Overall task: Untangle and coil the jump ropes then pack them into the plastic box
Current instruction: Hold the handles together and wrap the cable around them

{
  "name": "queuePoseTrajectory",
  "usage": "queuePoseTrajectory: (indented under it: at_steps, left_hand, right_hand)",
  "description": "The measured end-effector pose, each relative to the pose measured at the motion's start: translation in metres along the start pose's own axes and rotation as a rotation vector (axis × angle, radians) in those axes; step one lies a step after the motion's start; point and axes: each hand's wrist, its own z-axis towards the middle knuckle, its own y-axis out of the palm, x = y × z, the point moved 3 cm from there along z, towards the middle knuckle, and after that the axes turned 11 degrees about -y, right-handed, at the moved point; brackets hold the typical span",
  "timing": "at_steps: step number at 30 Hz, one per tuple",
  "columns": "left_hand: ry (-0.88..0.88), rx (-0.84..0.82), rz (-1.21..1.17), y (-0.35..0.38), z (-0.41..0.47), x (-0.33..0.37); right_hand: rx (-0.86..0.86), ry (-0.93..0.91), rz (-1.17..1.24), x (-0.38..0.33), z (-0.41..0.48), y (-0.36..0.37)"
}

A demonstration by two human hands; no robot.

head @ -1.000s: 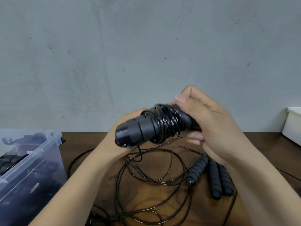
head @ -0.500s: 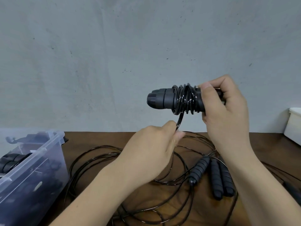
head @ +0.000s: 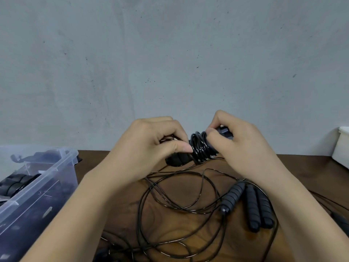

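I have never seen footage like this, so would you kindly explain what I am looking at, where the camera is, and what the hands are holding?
There is no machine here. A person works with bare hands, and the single picture comes from a wide-angle camera worn on the head, looking forward and down, so both arms reach in from below. The left hand and right hand together grip a black jump rope bundle, its thin glossy cord wound around foam handles. On the brown wooden table lie loose loops of black cord and three black ribbed foam handles side by side. At the left stands a clear plastic box with dark items inside. A white container shows at the right edge.
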Motion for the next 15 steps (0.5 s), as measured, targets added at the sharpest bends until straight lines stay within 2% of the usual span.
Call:
queuePoseTrajectory:
  at_steps: [5,9,15]
  left_hand:
    - [-0.050,0.020,-0.367,0.002,0.003,-0.008]
    - [-0.062,0.019,-0.562,0.016,0.004,-0.008]
    - [-0.062,0.044,-0.669,0.020,0.004,-0.008]
  right_hand:
    - [-0.094,0.018,0.302,-0.003,0.001,-0.002]
    - [-0.071,0.091,0.531,-0.005,0.001,-0.005]
    - [-0.011,0.172,0.731,-0.006,0.000,-0.012]
